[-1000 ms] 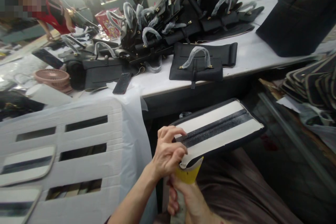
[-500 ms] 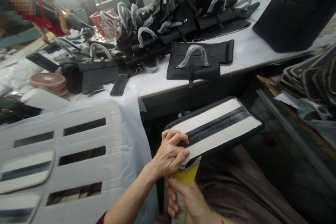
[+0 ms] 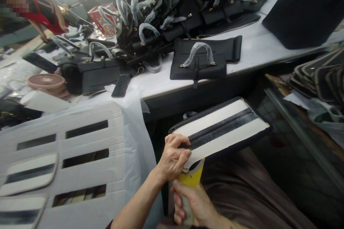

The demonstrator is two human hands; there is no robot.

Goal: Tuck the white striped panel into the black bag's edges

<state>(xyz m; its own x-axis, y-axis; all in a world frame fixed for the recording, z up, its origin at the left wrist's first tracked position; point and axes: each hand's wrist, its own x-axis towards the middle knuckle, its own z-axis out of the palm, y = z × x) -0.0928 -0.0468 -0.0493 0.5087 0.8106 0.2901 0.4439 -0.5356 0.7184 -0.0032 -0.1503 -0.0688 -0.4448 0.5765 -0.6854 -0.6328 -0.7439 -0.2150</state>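
Over my lap lies a black bag piece (image 3: 225, 133), its upturned face showing two off-white strips with a dark band between them. My left hand (image 3: 175, 155) grips its near left end, fingers bent over the edge and the thumb on the lower strip. Below it, my right hand (image 3: 195, 202) is wrapped round the pale handle of a scraper (image 3: 192, 179) with a yellow, flared blade. The blade's edge is against the near corner of the bag piece, close to my left thumb.
On the white table (image 3: 158, 87) are a flat black handbag (image 3: 199, 66), a heap of black handbags (image 3: 150, 39), a phone (image 3: 120, 85) and a pink fan (image 3: 46, 81). Striped panels (image 3: 29, 173) lie on slotted cardboard (image 3: 88, 168) at left. Stacked panels (image 3: 322, 78) stand right. A person (image 3: 51, 10) is far left.
My left hand has moved slightly left and up at the bag piece's near end. The scraper blade has shifted slightly left. Both hands keep their holds.
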